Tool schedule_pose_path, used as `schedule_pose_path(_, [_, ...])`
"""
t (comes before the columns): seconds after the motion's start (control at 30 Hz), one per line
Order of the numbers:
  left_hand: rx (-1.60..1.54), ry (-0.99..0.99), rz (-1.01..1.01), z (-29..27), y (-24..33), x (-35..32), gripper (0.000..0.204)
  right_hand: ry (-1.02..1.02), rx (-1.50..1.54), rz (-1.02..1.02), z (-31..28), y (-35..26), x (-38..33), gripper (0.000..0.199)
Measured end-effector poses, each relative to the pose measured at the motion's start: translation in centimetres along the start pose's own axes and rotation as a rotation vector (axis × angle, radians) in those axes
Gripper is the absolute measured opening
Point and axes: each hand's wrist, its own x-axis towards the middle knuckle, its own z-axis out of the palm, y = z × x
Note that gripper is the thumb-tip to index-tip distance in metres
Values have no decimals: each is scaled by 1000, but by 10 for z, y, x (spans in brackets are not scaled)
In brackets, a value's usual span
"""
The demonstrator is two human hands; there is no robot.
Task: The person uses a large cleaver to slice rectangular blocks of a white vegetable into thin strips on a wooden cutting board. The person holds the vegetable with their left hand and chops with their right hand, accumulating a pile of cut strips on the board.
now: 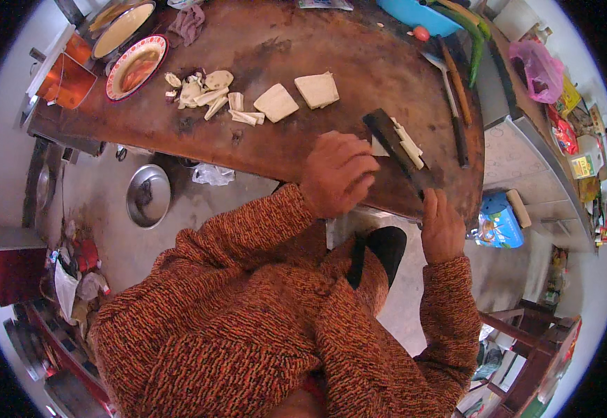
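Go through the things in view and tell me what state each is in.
Knife, held by the right hand
Left hand, fingers curled
White slabs, two, lying flat and apart
White strips, cut narrow
Patterned plate, holding reddish food
Metal basin, holding a dark item
Pink bag, crumpled

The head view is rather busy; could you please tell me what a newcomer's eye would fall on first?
Probably the rust-coloured knit sweater, which fills much of the lower half. Next comes the dark-bladed knife in the right hand, by the near edge of the brown table, with pale strips along its blade's right side. The bright blue basin at the top edge, right of centre, also stands out.
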Motion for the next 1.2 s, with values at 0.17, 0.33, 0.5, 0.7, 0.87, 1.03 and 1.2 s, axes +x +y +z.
schedule_pose_path(0.17, [-90, -399, 104, 14, 12, 24, 22, 28, -87, -52, -9, -7, 4, 28])
schedule_pose_path(0.33, [-78, -668, -62, 34, 4, 30, 32, 87, -113, -99, -13, -12, 7, 26])
schedule_pose_path(0.5, [37, -688, -187, 52, -26, 39, 39, 22, -87, -74, -16, -19, 9, 27])
schedule_pose_path(0.7, [-67, -28, -281, 3, -60, 53, 25, 2, 140, 42, -22, -22, -6, 34])
schedule_pose_path(0.87, [163, 83, -496, -67, -90, 33, 33, -116, 656, 262, -26, -35, -19, 48])
schedule_pose_path(1.03, [545, -243, -570, -83, -130, -19, 73, -228, 1415, 502, -31, -56, -6, 49])
schedule_pose_path(1.2, [651, -443, -670, -74, -127, -23, 93, -414, 1625, 585, -25, -70, 3, 55])
